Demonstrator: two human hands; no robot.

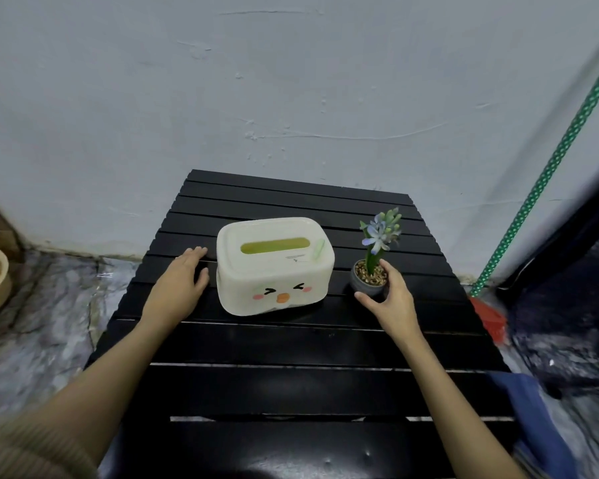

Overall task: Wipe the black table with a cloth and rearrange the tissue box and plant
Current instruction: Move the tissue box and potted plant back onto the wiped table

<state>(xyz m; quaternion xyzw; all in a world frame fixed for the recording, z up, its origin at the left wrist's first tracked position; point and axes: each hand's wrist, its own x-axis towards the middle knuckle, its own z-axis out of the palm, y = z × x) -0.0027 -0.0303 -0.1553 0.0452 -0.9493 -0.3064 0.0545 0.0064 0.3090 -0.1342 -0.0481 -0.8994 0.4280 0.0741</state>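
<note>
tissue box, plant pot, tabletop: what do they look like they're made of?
Tissue box: looks like moulded plastic, cream, smooth satin, rounded corners, printed face.
Plant pot: dark grey and matte, maybe ceramic or plastic; can't tell. Gravel on top.
Black table: slats with gaps, glossy black finish with reflections; painted wood or metal, unclear.

Glossy black slats, smooth plastic and rough plaster in one corner.

The black slatted surface (291, 344) looks like painted wood or metal, which of the two is unclear, with a smooth semi-gloss finish that catches pale highlights along the slat edges. The cream tissue box (274, 267) appears to be smooth moulded plastic with a soft sheen and a printed face. The plant (374, 257) sits in a matt grey pot topped with coarse gravel. The wall (291, 81) behind is matt, rough, unevenly plastered. A blue cloth (529, 413) hangs soft and matt at the surface's right edge. The floor (42, 319) looks like marbled stone.
</note>
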